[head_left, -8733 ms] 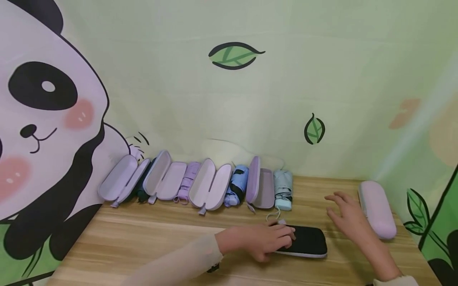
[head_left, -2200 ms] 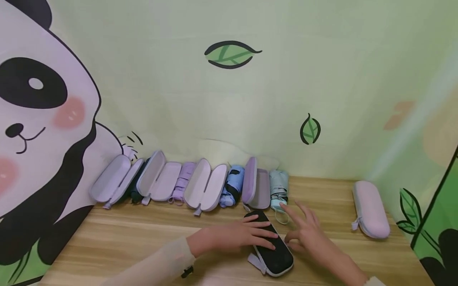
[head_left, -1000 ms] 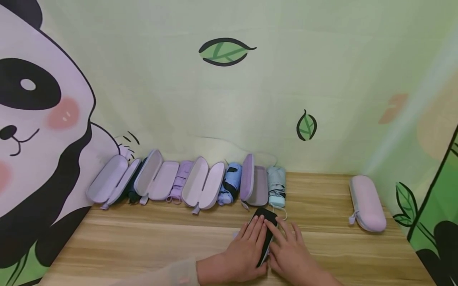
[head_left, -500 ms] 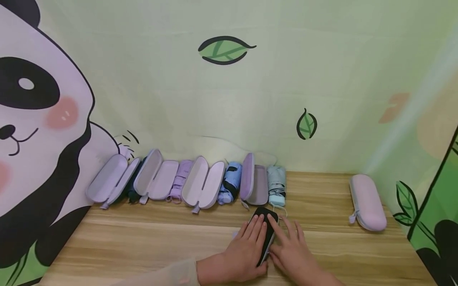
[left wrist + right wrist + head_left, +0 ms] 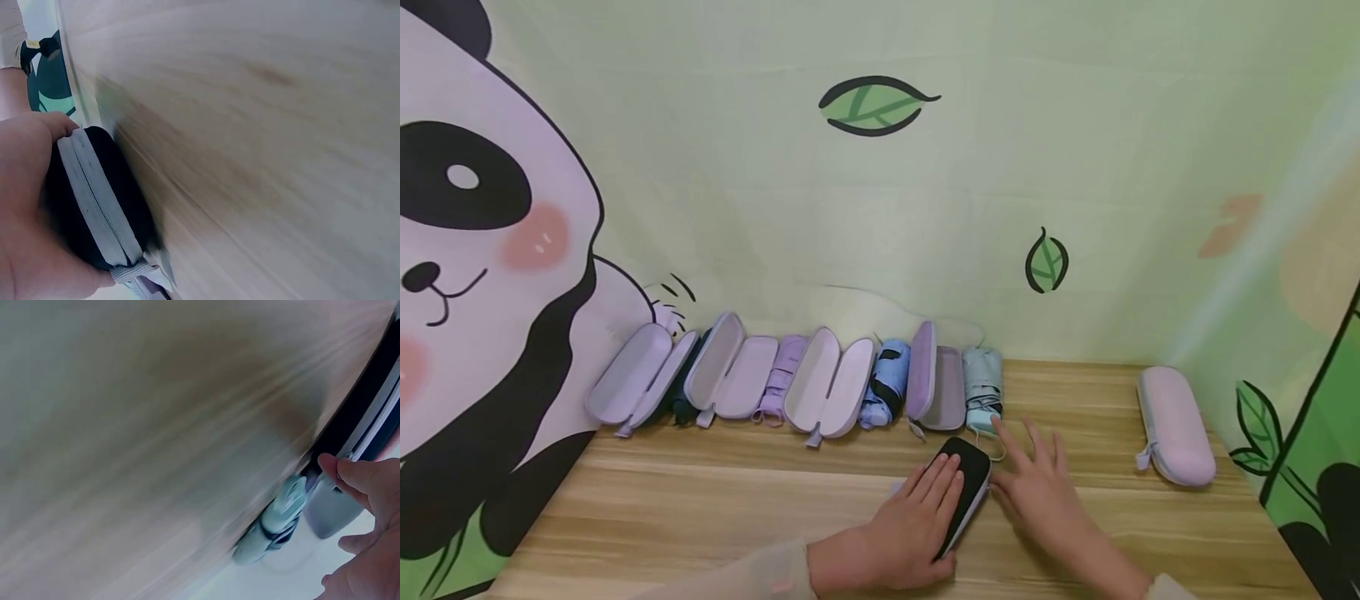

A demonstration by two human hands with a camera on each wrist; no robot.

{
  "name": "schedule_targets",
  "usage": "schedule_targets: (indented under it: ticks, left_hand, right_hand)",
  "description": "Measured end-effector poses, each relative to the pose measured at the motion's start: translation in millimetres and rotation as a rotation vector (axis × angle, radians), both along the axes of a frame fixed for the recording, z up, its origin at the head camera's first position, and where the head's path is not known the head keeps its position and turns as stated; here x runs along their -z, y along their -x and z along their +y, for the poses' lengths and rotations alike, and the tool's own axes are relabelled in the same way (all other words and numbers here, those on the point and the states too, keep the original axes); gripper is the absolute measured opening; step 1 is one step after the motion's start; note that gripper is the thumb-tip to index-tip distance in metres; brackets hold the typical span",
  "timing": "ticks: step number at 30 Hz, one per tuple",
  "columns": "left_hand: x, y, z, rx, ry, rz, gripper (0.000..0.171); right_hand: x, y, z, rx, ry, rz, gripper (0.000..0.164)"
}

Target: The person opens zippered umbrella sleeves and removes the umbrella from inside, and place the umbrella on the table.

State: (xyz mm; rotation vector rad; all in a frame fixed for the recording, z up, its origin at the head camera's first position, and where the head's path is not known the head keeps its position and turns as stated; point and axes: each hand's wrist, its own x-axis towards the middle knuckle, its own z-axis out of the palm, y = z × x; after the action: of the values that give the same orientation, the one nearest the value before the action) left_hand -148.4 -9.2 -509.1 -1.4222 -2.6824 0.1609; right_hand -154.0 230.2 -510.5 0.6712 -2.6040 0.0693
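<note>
Head view, left to right: four open zip cases (image 5: 628, 379), linings showing, alternate with four rolled umbrellas, dark green (image 5: 683, 407), lilac (image 5: 784, 375), blue (image 5: 887, 382), pale teal (image 5: 982, 379), along the table's (image 5: 700, 517) back edge. Left hand (image 5: 913, 525) presses straight-fingered on one black case (image 5: 972, 463), before the fourth open one; contents hidden. Right hand (image 5: 1037, 496): thumb and forefinger pinch its zip (image 5: 374, 411), other fingers spread. Table stretches between there and one closed pink case (image 5: 1176, 427), near the right edge.
</note>
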Motion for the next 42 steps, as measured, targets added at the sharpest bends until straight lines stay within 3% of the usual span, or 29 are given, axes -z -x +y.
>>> schedule_targets:
  ticks: [8,14,21,26,35,39,42]
  left_hand:
    - [-1.8,8.6,-10.1,0.132,0.052,0.011,0.091]
    - [-1.9,16.6,-17.1,0.218,0.093,-0.011,0.091]
    - [-3.2,18.5,-26.5,0.332,0.116,0.024,0.092]
    - [-6.6,19.8,-28.5,0.374,0.119,-0.014,0.091]
    - [-6.7,24.5,-32.4,0.355,0.124,-0.047,0.089]
    - [-13.0,28.4,-38.4,0.29,0.132,-0.074,0.084]
    - [-16.0,31.0,-42.2,0.209,0.109,-0.064,0.079]
  right_hand:
    - [-2.2,16.8,15.6,0.045,0.029,-0.069,0.009]
    - [-3.4,23.3,14.2,0.025,0.043,-0.077,0.008]
    - [-1.7,30.4,7.2,-0.012,0.044,-0.081,0.012]
    - [-3.6,32.6,3.0,-0.031,0.022,-0.079,0.014]
    - [-0.4,31.4,6.7,-0.06,0.007,-0.069,0.017]
    - [3.2,24.0,17.3,-0.12,0.032,-0.057,0.012]
    - [5.0,10.1,27.7,-0.199,0.042,-0.069,0.012]
